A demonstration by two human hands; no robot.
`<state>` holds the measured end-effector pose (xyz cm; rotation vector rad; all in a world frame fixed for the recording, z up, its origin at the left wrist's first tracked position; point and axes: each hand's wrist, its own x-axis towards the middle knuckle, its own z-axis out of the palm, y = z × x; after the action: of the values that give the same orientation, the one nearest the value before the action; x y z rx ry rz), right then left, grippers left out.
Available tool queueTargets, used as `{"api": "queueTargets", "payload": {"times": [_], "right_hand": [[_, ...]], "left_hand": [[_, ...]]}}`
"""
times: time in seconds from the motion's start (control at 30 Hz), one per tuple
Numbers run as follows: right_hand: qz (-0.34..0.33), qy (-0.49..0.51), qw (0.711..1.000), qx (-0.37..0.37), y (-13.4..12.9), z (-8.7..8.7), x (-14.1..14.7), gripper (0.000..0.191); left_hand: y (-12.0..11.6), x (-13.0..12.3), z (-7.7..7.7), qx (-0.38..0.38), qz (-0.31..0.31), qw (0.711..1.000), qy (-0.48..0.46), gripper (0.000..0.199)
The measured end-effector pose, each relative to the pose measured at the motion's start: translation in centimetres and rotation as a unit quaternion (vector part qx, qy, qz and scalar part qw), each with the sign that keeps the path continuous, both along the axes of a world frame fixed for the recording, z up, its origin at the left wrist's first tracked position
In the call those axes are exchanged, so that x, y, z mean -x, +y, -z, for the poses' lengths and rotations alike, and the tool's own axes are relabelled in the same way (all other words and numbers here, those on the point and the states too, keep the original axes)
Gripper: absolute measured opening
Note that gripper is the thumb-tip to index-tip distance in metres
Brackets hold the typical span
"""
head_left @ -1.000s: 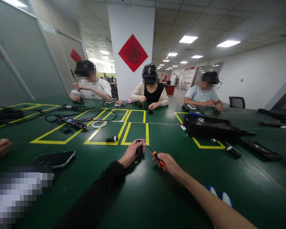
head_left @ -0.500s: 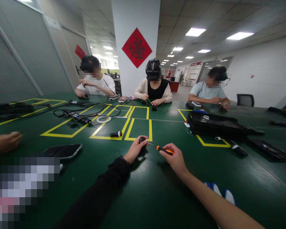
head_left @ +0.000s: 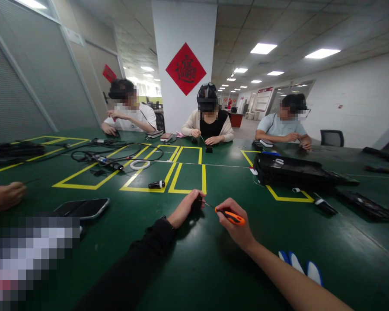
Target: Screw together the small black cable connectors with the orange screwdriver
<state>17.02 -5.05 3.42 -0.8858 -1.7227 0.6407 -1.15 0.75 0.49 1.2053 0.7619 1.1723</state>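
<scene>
My left hand [head_left: 185,208] is closed around a small black object [head_left: 197,204], whose kind I cannot make out. Between thumb and fingers, my right hand [head_left: 235,222] grips a screwdriver [head_left: 231,216] with an orange and black handle. Its thin metal shaft points left, and the tip is at or close to the black object; contact cannot be told. Both hands are just above the green table [head_left: 194,268]. A short black cylinder with a white band [head_left: 156,184] lies beyond my left hand.
Left of me are a phone [head_left: 84,208] and another person's hand [head_left: 8,195]. Black cables [head_left: 106,157] and a white ring [head_left: 140,165] lie farther back. A black case [head_left: 288,169] is at right, blue-white gloves [head_left: 300,265] near my forearm. Three people sit opposite.
My left hand has turned the black object, so its fingertips now show on the far side. The screwdriver and my right hand have shifted slightly down and right. The camera view has tilted slightly.
</scene>
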Motion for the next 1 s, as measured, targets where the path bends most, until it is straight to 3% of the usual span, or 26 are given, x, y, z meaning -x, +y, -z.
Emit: {"api": "queueTargets", "payload": {"times": [0.1, 0.3, 0.53, 0.77, 1.0], "right_hand": [[-0.007, -0.029, 0.999, -0.027, -0.1, -0.3, 0.0, 0.007], [0.01, -0.038, 0.999, 0.008, -0.7, -0.4, 0.1, 0.014], [-0.044, -0.074, 0.995, -0.051, -0.7, -0.4, 0.2, 0.014], [-0.028, -0.033, 0.999, 0.023, -1.2, -0.4, 0.4, 0.017], [-0.029, -0.04, 0.999, -0.002, -1.1, -0.2, 0.1, 0.012]], "left_hand": [[-0.3, 0.0, -0.2, -0.003, -0.011, 1.0, -0.01, 0.039], [-0.7, -0.1, -0.7, -0.007, -0.018, 1.0, -0.015, 0.039], [-0.5, -0.1, -0.3, 0.007, -0.016, 0.999, -0.031, 0.04], [-0.6, 0.0, -0.3, 0.002, -0.004, 1.0, -0.031, 0.039], [-0.6, -0.2, -0.3, 0.025, -0.019, 0.999, -0.044, 0.039]]}}
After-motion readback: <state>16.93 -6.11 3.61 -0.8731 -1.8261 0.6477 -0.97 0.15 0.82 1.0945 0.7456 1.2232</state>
